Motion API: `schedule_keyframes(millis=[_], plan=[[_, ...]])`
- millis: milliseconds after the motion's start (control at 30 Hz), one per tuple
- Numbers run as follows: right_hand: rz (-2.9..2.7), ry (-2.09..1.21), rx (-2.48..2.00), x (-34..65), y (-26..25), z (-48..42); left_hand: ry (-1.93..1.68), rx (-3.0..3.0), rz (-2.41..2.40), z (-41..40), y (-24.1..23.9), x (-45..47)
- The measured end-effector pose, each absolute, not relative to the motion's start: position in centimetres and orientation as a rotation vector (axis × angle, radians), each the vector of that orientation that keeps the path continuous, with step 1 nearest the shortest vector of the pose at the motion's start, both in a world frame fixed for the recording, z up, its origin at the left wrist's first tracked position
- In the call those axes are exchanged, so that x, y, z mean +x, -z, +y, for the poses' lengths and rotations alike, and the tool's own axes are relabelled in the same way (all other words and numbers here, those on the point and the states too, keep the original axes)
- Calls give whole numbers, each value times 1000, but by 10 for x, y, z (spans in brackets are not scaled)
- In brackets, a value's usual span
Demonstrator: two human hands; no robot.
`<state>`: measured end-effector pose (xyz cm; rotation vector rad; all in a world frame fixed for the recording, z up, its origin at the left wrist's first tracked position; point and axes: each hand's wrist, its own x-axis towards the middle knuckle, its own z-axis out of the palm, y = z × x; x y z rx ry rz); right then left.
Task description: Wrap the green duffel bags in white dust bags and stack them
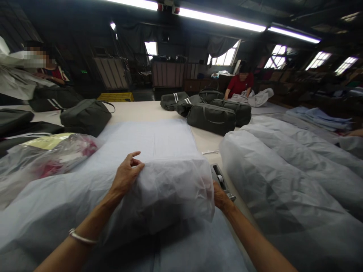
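A translucent white plastic bag (172,189) lies across the table in front of me, with a dark shape showing faintly inside it. At its upper edge, left of the middle, my left hand (127,172) pinches the film, the index finger held a little apart above the thumb. My right hand (221,195) is closed at the bag's right edge; its fingertips are hidden by the film. Beyond the bag lies a flat pale sheet (147,138). Just past my right hand sits a grey tape dispenser (219,175).
Bagged bundles (272,177) fill the right side. Several dark bags (211,117) stand at the far table edge, more (86,115) at left. A clear plastic package (53,155) lies at left. One person (241,85) works across the table, another (52,73) at far left.
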<state>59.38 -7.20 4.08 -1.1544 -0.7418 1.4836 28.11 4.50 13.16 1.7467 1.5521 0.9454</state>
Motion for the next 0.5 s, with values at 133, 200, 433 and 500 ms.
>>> schedule_keyframes(millis=[133,200,433,500], plan=[[-717,-1489,-1138,598,-39,-73,-1064,1752,1568,48,-129,278],[-702,-1511,-1133,599,-38,-75,-1040,1784,1634,48,-128,278],[-677,-1546,-1179,600,-35,-78,-985,1828,1575,49,-125,284],[-650,-1556,-1194,601,-34,-78,-1060,1807,1517,50,-125,283]])
